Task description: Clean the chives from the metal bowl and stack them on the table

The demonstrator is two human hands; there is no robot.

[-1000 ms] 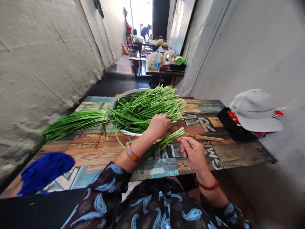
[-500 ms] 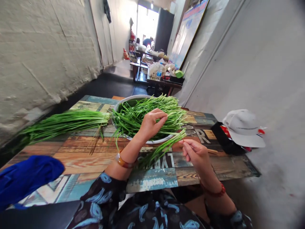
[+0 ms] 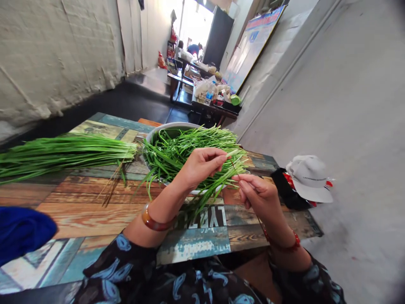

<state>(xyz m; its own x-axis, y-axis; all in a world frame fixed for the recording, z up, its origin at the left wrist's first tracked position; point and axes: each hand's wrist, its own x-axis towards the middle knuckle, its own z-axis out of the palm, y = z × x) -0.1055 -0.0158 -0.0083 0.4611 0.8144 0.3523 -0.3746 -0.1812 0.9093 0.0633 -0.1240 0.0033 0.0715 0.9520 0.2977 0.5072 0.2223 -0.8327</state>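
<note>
A large metal bowl (image 3: pixel 172 125) full of green garlic chives (image 3: pixel 177 154) stands in front of me, the pale stalk ends pointing right. Over these stalks, my left hand (image 3: pixel 204 166) is closed in a pinch on a thin brown strand (image 3: pixel 234 168). The strand runs down to my right hand (image 3: pixel 260 192), whose thumb and fingers pinch it too, and its tail hangs below that hand. Some chives spill over the bowl's near rim under my wrists. Left of the bowl lies another bundle of chives (image 3: pixel 79 152), with loose dry brown strands (image 3: pixel 112 185) beside it.
The wood-patterned table (image 3: pixel 126 219) carries a blue cloth (image 3: pixel 23 234) at the left. At its right end a white cap (image 3: pixel 308 173) rests on a black container (image 3: pixel 283 190). Further back stand cluttered tables (image 3: pixel 209 103) with a water bottle (image 3: pixel 210 93), and people near the bright doorway.
My right hand has moved up and closer to my left hand. The brown strand now stretches between both hands. The view has shifted slightly, moving the table's contents leftward.
</note>
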